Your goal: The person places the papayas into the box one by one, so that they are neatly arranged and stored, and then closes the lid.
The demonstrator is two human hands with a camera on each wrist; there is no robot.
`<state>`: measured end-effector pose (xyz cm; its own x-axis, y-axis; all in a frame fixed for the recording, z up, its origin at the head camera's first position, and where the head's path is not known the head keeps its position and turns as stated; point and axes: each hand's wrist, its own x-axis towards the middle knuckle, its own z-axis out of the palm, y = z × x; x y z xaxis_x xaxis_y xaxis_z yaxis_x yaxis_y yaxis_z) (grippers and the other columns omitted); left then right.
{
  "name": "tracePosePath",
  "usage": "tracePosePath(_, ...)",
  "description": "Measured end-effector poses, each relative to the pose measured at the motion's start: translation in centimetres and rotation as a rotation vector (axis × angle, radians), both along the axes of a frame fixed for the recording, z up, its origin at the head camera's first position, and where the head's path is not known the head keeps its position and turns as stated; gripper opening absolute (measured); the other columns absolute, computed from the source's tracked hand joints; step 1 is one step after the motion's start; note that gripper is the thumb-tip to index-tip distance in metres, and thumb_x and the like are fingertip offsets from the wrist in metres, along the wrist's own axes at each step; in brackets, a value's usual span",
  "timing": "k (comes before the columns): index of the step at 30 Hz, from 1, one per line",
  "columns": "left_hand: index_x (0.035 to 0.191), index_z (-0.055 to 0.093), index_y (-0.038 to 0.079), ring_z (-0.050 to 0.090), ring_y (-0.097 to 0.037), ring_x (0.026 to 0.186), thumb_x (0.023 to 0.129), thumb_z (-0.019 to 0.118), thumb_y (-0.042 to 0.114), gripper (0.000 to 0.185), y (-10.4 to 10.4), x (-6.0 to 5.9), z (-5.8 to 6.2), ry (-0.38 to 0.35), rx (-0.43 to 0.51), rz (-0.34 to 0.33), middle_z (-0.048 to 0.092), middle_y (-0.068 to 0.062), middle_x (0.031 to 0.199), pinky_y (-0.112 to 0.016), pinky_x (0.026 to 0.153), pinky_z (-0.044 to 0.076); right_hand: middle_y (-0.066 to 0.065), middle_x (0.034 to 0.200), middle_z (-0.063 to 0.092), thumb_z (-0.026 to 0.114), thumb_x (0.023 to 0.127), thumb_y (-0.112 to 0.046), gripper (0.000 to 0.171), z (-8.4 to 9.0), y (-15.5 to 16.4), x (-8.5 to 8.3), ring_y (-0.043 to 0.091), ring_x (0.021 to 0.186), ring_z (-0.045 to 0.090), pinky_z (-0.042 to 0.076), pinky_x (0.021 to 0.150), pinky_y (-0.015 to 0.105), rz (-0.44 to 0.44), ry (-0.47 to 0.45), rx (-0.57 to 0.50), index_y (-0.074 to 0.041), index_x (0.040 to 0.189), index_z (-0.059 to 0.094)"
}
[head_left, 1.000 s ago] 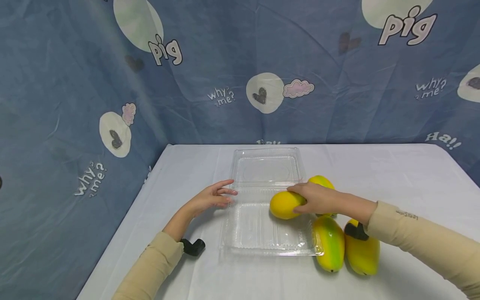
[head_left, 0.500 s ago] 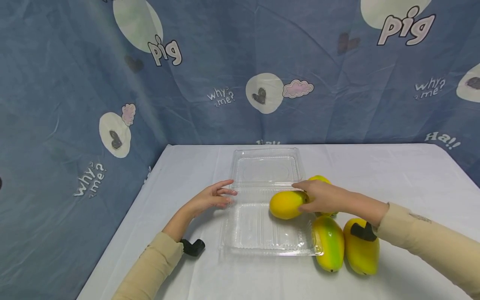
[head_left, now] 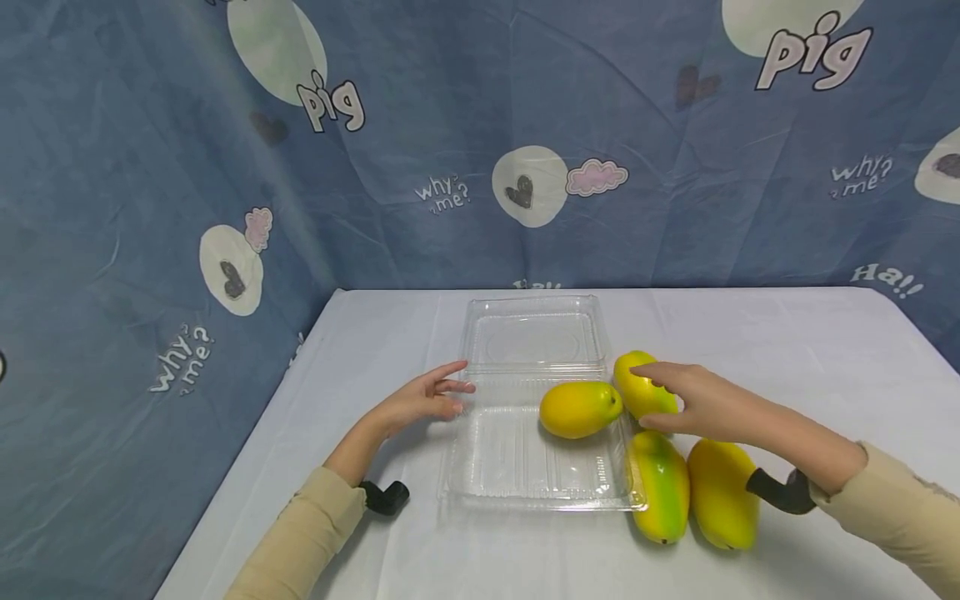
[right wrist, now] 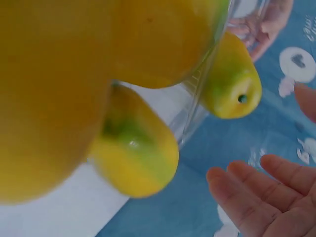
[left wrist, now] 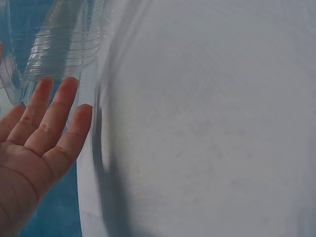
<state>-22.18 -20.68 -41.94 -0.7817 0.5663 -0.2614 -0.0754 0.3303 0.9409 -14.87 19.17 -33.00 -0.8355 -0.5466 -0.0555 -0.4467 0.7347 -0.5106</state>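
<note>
A yellow mango [head_left: 577, 409] with a greenish stem end lies in the upper right part of the clear plastic clamshell box [head_left: 502, 467], whose lid [head_left: 534, 337] is folded back behind it. My right hand [head_left: 705, 402] hovers to the right of the box with nothing in it, fingers and thumb spread, overlapping a second mango [head_left: 633, 385] beside the box. In the right wrist view its fingers [right wrist: 247, 197] stretch out apart from the fruit. My left hand [head_left: 416, 402] has its fingertips right at the box's left edge and holds nothing; its fingers [left wrist: 57, 118] are extended.
Two larger yellow-green mangoes [head_left: 660, 492] sit side by side at the box's front right corner. A white cloth covers the table [head_left: 825, 358]. Behind it and at the left hangs a blue printed curtain [head_left: 405, 100]. Each wrist carries a black camera mount [head_left: 386, 498].
My right hand has let go of the mango in the box and drawn away to the right. The mango stays in the box. My left hand has not moved.
</note>
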Motion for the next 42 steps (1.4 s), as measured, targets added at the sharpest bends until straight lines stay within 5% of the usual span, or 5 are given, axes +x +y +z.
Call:
tracePosePath(5,0.147,0.018,0.016,0.051,-0.029,0.116,0.085,0.064,0.018,0.077,-0.1,0.1,-0.1,-0.007,0.001,-0.007,0.042,-0.016,0.139,-0.036,0.09,0.044,0.024,0.126,0.052,0.071,0.079,-0.033,0.066,-0.5,2.1,1.3,0.038,0.103,0.055,0.05,0.077,0.047,-0.092,0.047,-0.006,0.003,0.129,0.047)
tracePosePath(22,0.148,0.016,0.015,0.05,-0.032,0.117,0.085,0.065,0.02,0.079,-0.4,0.2,-0.1,-0.006,0.007,-0.003,0.041,-0.017,0.14,-0.04,0.092,0.044,0.032,0.128,0.044,0.067,0.081,-0.039,0.072,-4.4,5.0,5.5,0.046,0.099,0.054,0.049,0.074,0.052,-0.336,-0.028,-0.002,0.007,0.13,0.041)
tracePosePath(32,0.148,0.016,0.014,0.051,-0.031,0.117,0.085,0.064,0.019,0.079,-0.1,0.1,-0.2,-0.007,0.02,0.001,0.04,-0.018,0.14,-0.037,0.089,0.046,0.035,0.132,0.036,0.066,0.079,-0.047,0.081,-7.0,4.8,6.9,0.052,0.117,0.035,0.033,0.09,0.063,-0.398,-0.081,0.044,0.01,0.13,0.039)
tracePosePath(42,0.148,0.017,0.015,0.051,-0.031,0.116,0.086,0.063,0.016,0.078,-0.1,0.1,-0.4,-0.018,0.029,0.008,0.04,-0.018,0.14,-0.038,0.09,0.045,0.037,0.132,0.033,0.059,0.082,-0.053,0.091,-8.4,5.5,7.5,0.049,0.107,0.047,0.046,0.081,0.052,-0.498,-0.245,0.001,0.01,0.137,0.024)
